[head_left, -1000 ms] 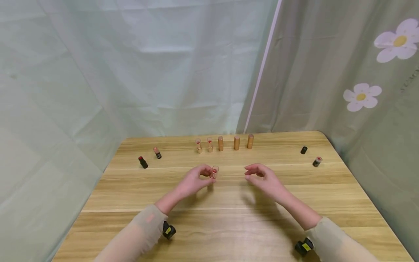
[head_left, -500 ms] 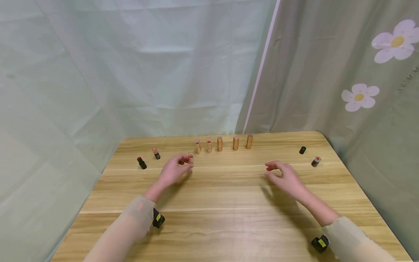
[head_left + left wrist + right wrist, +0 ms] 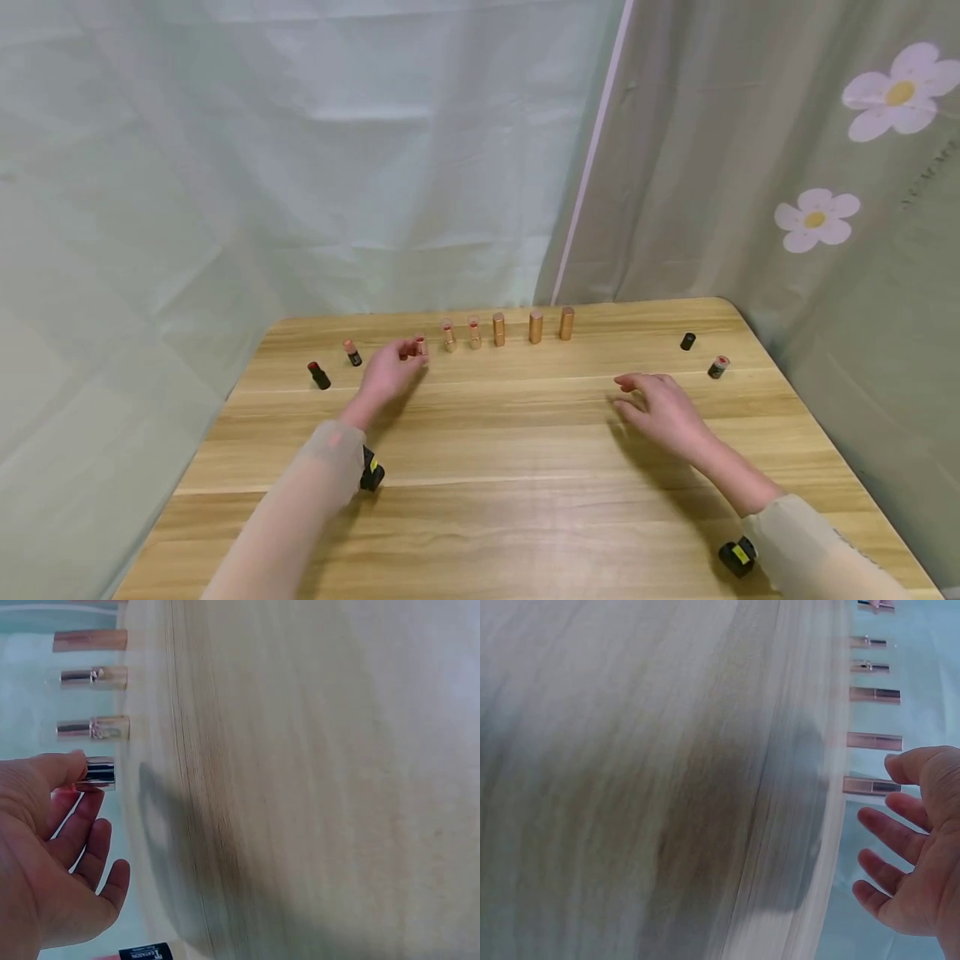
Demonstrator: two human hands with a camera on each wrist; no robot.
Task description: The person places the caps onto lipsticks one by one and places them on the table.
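Note:
My left hand pinches a small lipstick between thumb and fingers, at the left end of a row near the table's back edge. In the left wrist view its shiny metallic base sticks out past the fingertips, with a gap to the tabletop. Beside it stand two clear-capped lipsticks with gold bases. Farther right are several rose-gold lipstick tubes, all upright. Over the right half of the table my right hand hovers, fingers loosely bent and holding nothing.
Left of the row stand a black lipstick with a red tip and a pink-topped black one. At the right are a small black cap and a clear-topped black lipstick. A curtain hangs behind the wooden table.
My left hand has carried the lipstick left and back, from the table's middle to the row's left end. My right hand has moved right, away from the middle.

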